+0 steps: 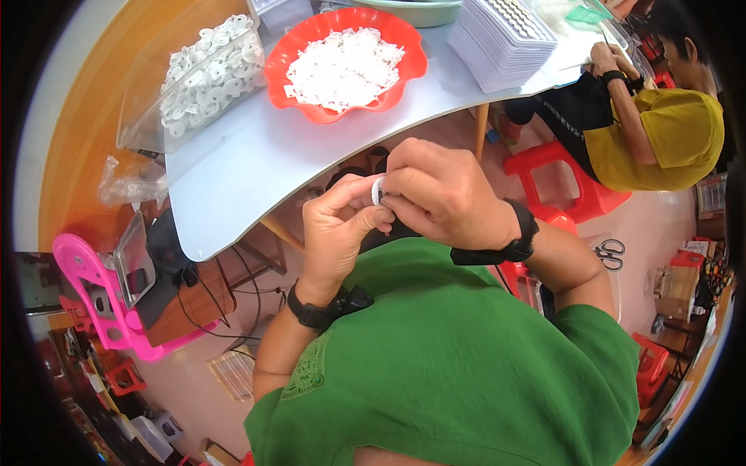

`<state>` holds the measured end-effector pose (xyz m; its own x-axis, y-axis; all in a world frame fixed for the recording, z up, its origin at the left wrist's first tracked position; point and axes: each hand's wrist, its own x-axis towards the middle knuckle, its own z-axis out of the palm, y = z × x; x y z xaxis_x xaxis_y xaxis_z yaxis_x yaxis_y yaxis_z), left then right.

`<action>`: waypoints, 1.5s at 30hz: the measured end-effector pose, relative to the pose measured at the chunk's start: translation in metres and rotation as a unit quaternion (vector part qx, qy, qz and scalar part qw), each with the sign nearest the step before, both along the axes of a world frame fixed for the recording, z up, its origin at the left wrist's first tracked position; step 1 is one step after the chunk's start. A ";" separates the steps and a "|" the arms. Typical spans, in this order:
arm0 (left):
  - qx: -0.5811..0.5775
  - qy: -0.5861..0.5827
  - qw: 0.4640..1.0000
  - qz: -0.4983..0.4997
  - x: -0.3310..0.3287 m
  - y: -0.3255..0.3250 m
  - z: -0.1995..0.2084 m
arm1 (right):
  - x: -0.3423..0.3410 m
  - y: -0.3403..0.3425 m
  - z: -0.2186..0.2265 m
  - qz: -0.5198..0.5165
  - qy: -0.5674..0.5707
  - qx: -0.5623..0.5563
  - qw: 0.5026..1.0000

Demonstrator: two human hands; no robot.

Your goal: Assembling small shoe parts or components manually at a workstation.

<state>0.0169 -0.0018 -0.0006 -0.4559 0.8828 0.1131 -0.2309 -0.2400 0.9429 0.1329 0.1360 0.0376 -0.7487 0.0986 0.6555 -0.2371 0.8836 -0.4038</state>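
Just off the table's near edge, my two hands meet around a small white round plastic piece [378, 189] with something dark at its inner side. My left hand [332, 225] pinches the piece between thumb and fingers. The fingertips of my right hand [444, 192] press against its right side, closed, and partly hide it. Beyond them on the table is a red scalloped bowl [413, 71] heaped with small white bits. To its left, a clear plastic bin [140, 128] contains many white round parts that resemble the held piece.
Stacked white trays [497, 58] stand on the pale table [225, 186], near a light green basin [423, 12]. A person in yellow [660, 140] works at the right by a red stool [571, 182]. Scissors [611, 253] lie behind my right arm; a pink chair [85, 272] and cables are left.
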 end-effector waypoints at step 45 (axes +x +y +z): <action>0.003 -0.125 0.991 -0.049 -0.042 -0.006 -0.020 | -0.116 0.109 0.017 0.010 -0.302 0.037 0.952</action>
